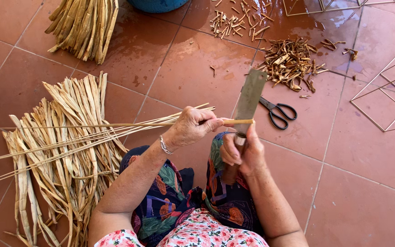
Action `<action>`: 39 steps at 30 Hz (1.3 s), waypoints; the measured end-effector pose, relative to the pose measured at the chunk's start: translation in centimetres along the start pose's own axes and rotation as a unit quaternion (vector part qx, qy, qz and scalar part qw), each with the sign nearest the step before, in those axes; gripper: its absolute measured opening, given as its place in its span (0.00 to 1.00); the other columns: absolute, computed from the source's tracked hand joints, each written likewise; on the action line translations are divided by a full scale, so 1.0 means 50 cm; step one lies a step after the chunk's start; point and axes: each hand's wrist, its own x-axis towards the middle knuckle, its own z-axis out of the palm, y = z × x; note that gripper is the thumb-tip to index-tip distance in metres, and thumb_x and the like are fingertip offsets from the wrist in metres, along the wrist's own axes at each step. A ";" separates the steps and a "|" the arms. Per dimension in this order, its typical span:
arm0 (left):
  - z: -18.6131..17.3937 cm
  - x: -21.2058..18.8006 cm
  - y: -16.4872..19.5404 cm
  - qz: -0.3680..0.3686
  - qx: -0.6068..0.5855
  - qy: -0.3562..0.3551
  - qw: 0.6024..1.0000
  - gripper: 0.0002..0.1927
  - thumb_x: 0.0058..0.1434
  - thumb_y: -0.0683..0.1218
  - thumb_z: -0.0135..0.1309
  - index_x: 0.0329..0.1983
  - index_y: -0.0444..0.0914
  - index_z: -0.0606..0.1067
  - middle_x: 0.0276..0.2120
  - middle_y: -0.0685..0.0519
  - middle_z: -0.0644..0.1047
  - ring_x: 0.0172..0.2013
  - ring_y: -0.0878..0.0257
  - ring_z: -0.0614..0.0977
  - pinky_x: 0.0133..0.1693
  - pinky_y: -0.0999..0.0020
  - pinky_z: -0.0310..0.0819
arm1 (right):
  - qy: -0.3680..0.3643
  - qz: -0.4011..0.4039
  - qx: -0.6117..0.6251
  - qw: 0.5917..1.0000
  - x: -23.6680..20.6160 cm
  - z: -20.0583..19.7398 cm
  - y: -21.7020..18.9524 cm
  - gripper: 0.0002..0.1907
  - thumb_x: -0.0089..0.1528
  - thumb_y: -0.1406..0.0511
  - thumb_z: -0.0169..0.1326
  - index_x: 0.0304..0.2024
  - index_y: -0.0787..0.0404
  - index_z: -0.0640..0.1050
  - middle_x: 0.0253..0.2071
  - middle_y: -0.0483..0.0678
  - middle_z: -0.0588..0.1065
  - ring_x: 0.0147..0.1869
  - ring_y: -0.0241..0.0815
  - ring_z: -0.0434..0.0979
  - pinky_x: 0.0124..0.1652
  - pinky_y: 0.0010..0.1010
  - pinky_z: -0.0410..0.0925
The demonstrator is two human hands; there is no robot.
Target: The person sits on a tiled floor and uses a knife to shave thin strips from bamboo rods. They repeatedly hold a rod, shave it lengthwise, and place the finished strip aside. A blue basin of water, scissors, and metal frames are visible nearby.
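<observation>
Dull grey metal blade [248,97], dry fibrous reed strips [60,151], wet glossy terracotta tiles [193,73]

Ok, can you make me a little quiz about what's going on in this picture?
1. True or false: the scissors lie on the floor tiles, in nobody's hand.
2. What does the right hand hold? A) a broad knife B) a spoon C) a brush
3. Fill in: the left hand pinches thin ____ sticks against the blade.

Key
1. True.
2. A.
3. Pale yellow; they stretch away to the left, over the pile of dried leaves.
</observation>
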 end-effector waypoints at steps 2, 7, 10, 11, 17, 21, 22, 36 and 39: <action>0.005 0.005 0.004 -0.005 -0.019 -0.008 1.000 0.08 0.65 0.46 0.60 0.35 0.37 0.84 0.20 0.57 0.78 0.21 0.74 0.71 0.22 0.74 0.65 | 0.024 0.016 0.037 0.999 -0.002 0.001 0.011 0.40 0.73 0.41 0.25 0.65 0.65 0.68 0.18 0.45 0.61 0.15 0.35 0.54 0.19 0.28 0.55; 0.012 0.013 0.005 0.017 -0.032 -0.009 0.999 0.09 0.66 0.46 0.60 0.34 0.36 0.84 0.22 0.57 0.80 0.24 0.74 0.75 0.26 0.74 0.70 | -0.006 -0.002 0.003 1.000 0.000 -0.001 0.014 0.39 0.72 0.40 0.26 0.58 0.66 0.71 0.18 0.44 0.60 0.16 0.35 0.54 0.20 0.28 0.55; 0.015 0.016 0.006 0.012 -0.037 0.001 0.999 0.11 0.66 0.47 0.60 0.32 0.36 0.83 0.23 0.56 0.81 0.25 0.72 0.76 0.28 0.73 0.73 | -0.040 0.028 0.008 0.999 0.008 -0.001 0.020 0.37 0.73 0.39 0.26 0.39 0.63 0.70 0.18 0.44 0.60 0.18 0.36 0.55 0.23 0.28 0.56; 0.014 0.018 0.008 0.029 -0.026 0.011 0.999 0.11 0.66 0.47 0.60 0.33 0.36 0.83 0.23 0.56 0.82 0.26 0.71 0.77 0.28 0.73 0.73 | -0.050 0.042 0.012 0.998 0.010 -0.001 0.019 0.39 0.73 0.38 0.26 0.30 0.61 0.70 0.17 0.44 0.60 0.19 0.37 0.55 0.24 0.28 0.56; 0.008 0.025 0.056 0.175 0.234 0.184 0.939 0.19 0.61 0.55 0.62 0.44 0.35 0.78 0.37 0.50 0.76 0.39 0.59 0.77 0.42 0.62 0.72 | 0.068 0.038 -0.015 0.997 0.016 0.008 0.002 0.30 0.73 0.44 0.31 0.59 0.56 0.72 0.20 0.46 0.64 0.14 0.34 0.56 0.17 0.27 0.56; 0.034 0.043 0.095 0.322 0.309 0.210 0.870 0.22 0.63 0.54 0.62 0.53 0.35 0.76 0.41 0.50 0.70 0.44 0.57 0.71 0.48 0.56 0.64 | 0.078 0.050 -0.043 0.995 0.033 0.021 -0.002 0.26 0.73 0.46 0.31 0.43 0.60 0.69 0.22 0.49 0.67 0.15 0.36 0.59 0.18 0.28 0.58; 0.038 0.049 0.099 0.313 0.314 0.194 0.875 0.18 0.63 0.51 0.62 0.50 0.36 0.76 0.41 0.51 0.71 0.44 0.57 0.72 0.47 0.56 0.66 | 0.112 0.060 -0.051 0.991 0.039 0.024 0.001 0.24 0.71 0.47 0.32 0.43 0.58 0.69 0.22 0.49 0.68 0.14 0.37 0.60 0.17 0.28 0.58; -0.048 0.112 0.073 0.178 0.114 0.049 0.976 0.06 0.65 0.41 0.59 0.40 0.37 0.74 0.35 0.49 0.80 0.34 0.58 0.85 0.36 0.67 0.80 | -0.022 0.103 0.047 0.993 0.121 -0.002 -0.014 0.27 0.76 0.47 0.33 0.36 0.62 0.66 0.21 0.45 0.63 0.17 0.34 0.58 0.17 0.26 0.55; -0.064 0.099 0.081 0.163 0.115 0.070 0.977 0.06 0.67 0.43 0.59 0.41 0.37 0.74 0.29 0.51 0.80 0.30 0.63 0.85 0.32 0.70 0.79 | -0.045 0.122 0.113 0.985 0.141 -0.011 -0.017 0.28 0.78 0.46 0.33 0.37 0.61 0.65 0.21 0.44 0.62 0.17 0.33 0.57 0.18 0.25 0.55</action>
